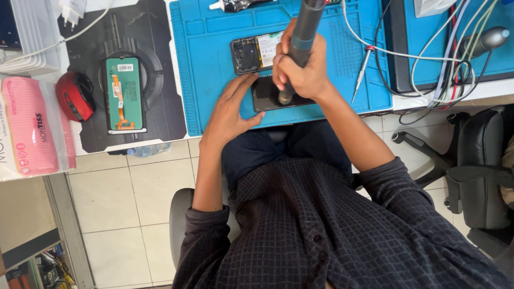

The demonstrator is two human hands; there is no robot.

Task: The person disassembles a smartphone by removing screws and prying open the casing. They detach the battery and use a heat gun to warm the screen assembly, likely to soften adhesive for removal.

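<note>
Grey tool point(300, 40) in right hand point(300, 72), over phone point(270, 95)

Glossy glass panel point(267, 96) — matt rubbery mat point(214, 43)

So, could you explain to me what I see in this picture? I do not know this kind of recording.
There is no machine: the camera sits on a person's head and looks down at their two bare hands above a blue rubber work mat. The right hand grips a grey pen-shaped electric screwdriver, tip down on a flat black panel. The left hand rests on that panel. Behind lies an opened black phone, its inside showing. To the left lie a green-backed phone screen and a red computer mouse.
</note>
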